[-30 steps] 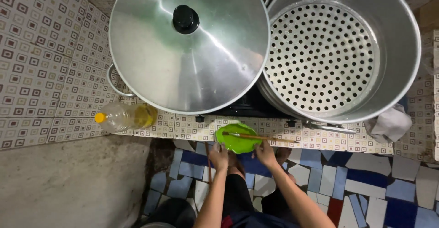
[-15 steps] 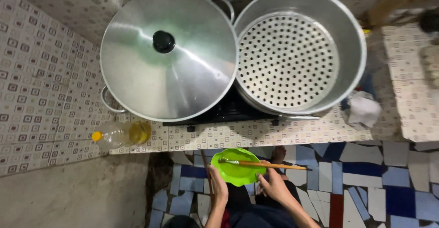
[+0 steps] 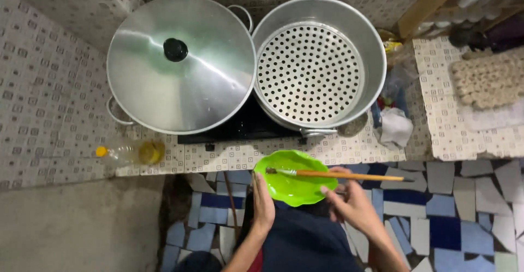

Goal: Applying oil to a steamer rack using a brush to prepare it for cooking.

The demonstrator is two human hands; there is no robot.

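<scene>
A bright green bowl point(image 3: 289, 187) is held just in front of the tiled counter edge. A brush with an orange handle point(image 3: 349, 175) lies across its rim, bristles to the left. My left hand point(image 3: 263, 204) presses flat against the bowl's left side. My right hand point(image 3: 349, 205) grips the right rim, with the thumb up by the brush handle. Behind the bowl, a large metal pot with a perforated steamer tray point(image 3: 311, 70) stands open on a black stove point(image 3: 240, 127).
A second big pot under a domed lid with a black knob point(image 3: 180, 64) stands to the left. An oil bottle point(image 3: 131, 153) lies on the tiled counter point(image 3: 54, 114). A crumpled white cloth point(image 3: 394, 129) and a tray of beige lumps point(image 3: 486, 81) are to the right. The floor below is blue and white mosaic point(image 3: 464, 217).
The bowl with the brush has come slightly lower and away from the counter edge. My view has swung right, bringing the right counter into sight. Both hands stay at the bowl.
</scene>
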